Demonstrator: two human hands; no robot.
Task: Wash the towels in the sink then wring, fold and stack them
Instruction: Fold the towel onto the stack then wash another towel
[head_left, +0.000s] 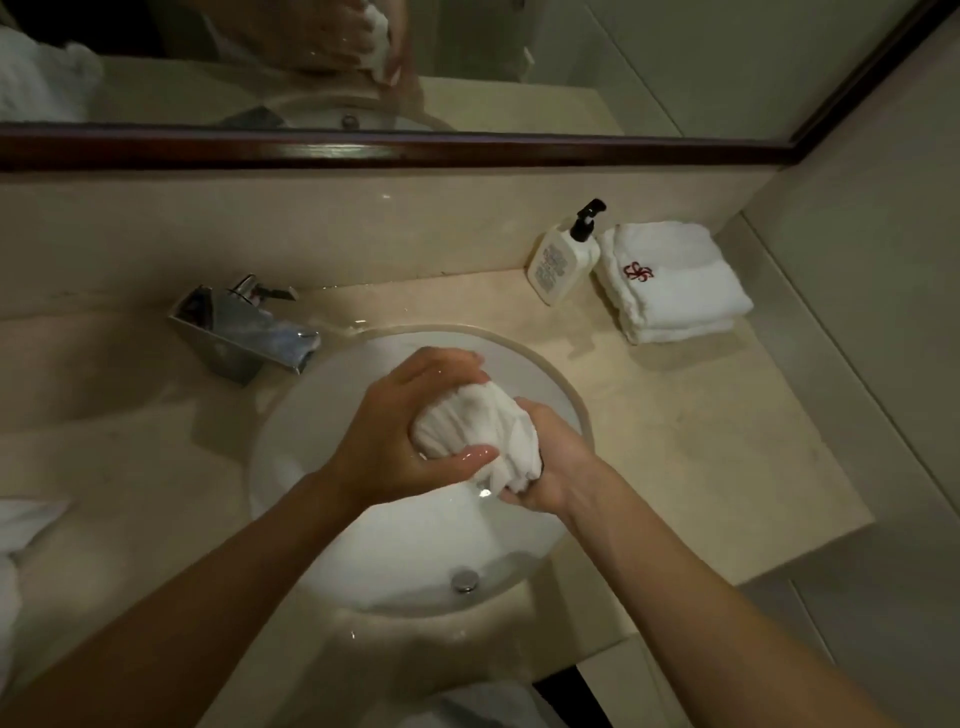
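Note:
A wet white towel (480, 428) is bunched into a tight wad above the round white sink (291, 426). My left hand (410, 421) grips its left side, thumb underneath. My right hand (550, 467) clamps the towel's right and lower end. Both hands hold it over the middle of the basin, clear of the drain (464, 580). A stack of folded white towels (670, 283) with a red emblem lies on the counter at the back right.
A chrome faucet (244, 330) stands left of the basin. A white pump bottle (563, 257) stands next to the folded towels. More white cloth (21, 525) shows at the left edge. A dark-framed mirror (415, 150) runs above the beige counter (701, 441).

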